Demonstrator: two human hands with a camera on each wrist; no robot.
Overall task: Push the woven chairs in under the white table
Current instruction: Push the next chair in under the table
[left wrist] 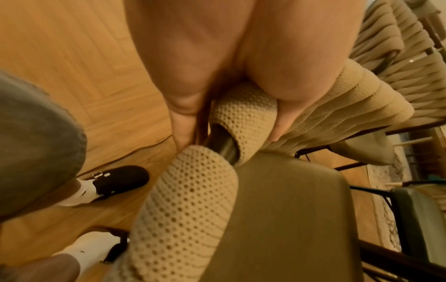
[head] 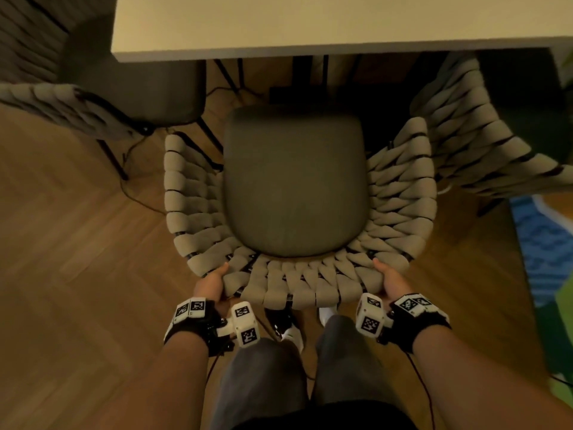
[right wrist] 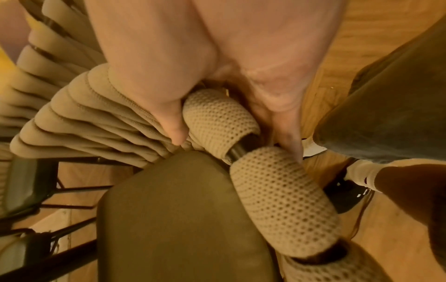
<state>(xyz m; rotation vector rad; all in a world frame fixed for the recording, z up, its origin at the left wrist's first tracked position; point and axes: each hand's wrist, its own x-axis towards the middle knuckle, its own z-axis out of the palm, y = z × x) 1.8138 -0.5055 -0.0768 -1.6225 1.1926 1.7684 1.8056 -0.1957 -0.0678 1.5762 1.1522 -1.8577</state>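
Observation:
A woven chair [head: 403,209] with beige padded straps and a grey seat cushion [head: 294,181] stands in front of me, its seat just short of the white table [head: 310,23] edge. My left hand [head: 214,282] grips the left part of the curved backrest rim; in the left wrist view the thumb and fingers [left wrist: 183,122] wrap round a mesh strap [left wrist: 241,118] and the black frame tube. My right hand [head: 391,279] grips the rim's right part; the right wrist view shows its fingers [right wrist: 289,137] curled round a mesh strap [right wrist: 219,120].
A second woven chair [head: 55,100] stands at the left, its seat partly under the table. A third one [head: 483,131] is at the right. Black cables [head: 136,181] trail over the wooden floor. A blue and green rug [head: 545,243] lies at the right. My feet [head: 288,327] are behind the chair.

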